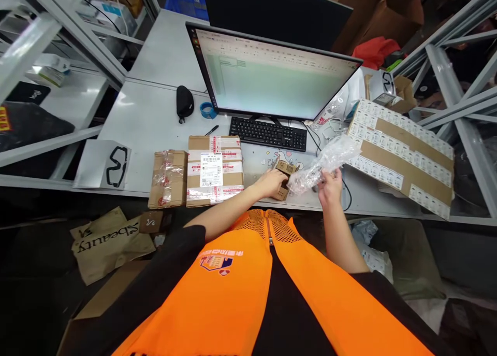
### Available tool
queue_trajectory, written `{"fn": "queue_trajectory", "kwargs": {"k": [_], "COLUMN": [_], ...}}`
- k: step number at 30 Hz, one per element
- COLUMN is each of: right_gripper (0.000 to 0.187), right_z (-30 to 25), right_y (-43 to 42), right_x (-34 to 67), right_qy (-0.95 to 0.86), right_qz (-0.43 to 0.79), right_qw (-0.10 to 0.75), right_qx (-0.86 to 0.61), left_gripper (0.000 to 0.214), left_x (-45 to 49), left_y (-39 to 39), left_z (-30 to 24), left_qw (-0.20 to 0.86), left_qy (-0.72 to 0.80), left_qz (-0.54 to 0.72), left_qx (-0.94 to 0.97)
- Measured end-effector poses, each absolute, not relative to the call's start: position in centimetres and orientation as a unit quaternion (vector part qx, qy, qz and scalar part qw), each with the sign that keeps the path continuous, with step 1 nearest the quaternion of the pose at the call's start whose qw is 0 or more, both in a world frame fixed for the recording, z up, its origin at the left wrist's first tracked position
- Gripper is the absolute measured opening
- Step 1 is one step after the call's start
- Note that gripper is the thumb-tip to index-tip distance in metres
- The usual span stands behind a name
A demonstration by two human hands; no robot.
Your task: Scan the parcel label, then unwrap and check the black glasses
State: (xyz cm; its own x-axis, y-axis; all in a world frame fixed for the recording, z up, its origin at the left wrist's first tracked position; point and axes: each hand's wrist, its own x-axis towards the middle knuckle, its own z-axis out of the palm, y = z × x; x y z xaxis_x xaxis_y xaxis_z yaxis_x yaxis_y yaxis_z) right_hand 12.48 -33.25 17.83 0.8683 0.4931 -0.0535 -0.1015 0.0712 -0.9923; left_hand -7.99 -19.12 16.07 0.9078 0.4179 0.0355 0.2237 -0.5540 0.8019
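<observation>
My left hand [273, 183] is at a small open cardboard box [281, 193] near the desk's front edge, closed on its left side; its fingertips are partly hidden by the box. My right hand [331, 189] grips a crumpled piece of clear bubble wrap [324, 161], held up just right of the box. The wrap's lower left end reaches close to the box's open flaps. To the left lie two taped cardboard parcels: a larger one [194, 180] with a white shipping label [211, 169], and a narrower one [157, 182] beside it.
Behind the box are a black keyboard [267, 133] and a lit monitor [275, 76]. A large label-covered carton [407, 161] stands at the right. A black pouch [185, 103], blue tape roll [208, 110] and pen [212, 130] lie at the left. Metal frames [58, 143] border the desk.
</observation>
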Motion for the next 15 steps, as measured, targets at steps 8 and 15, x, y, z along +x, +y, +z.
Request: {"fn": "queue_trajectory", "kwargs": {"k": [8,15], "right_gripper": [0.072,0.069], "right_z": [16.6,15.9], "right_y": [-30.3,-33.7], "right_x": [8.6,8.2], "right_qy": [-0.238,-0.338], "right_qz": [0.146,0.131], "right_qw": [0.664,0.506], "right_qx": [-0.694,-0.782], "left_gripper": [0.053,0.008], "left_x": [-5.0,-9.8], "left_y": [-19.5,-20.6], "left_z": [13.3,12.4], "left_qw": [0.382,0.416], "left_qy": [0.187,0.143], "left_qz": [0.070,0.031], "left_qx": [0.902,0.897]}}
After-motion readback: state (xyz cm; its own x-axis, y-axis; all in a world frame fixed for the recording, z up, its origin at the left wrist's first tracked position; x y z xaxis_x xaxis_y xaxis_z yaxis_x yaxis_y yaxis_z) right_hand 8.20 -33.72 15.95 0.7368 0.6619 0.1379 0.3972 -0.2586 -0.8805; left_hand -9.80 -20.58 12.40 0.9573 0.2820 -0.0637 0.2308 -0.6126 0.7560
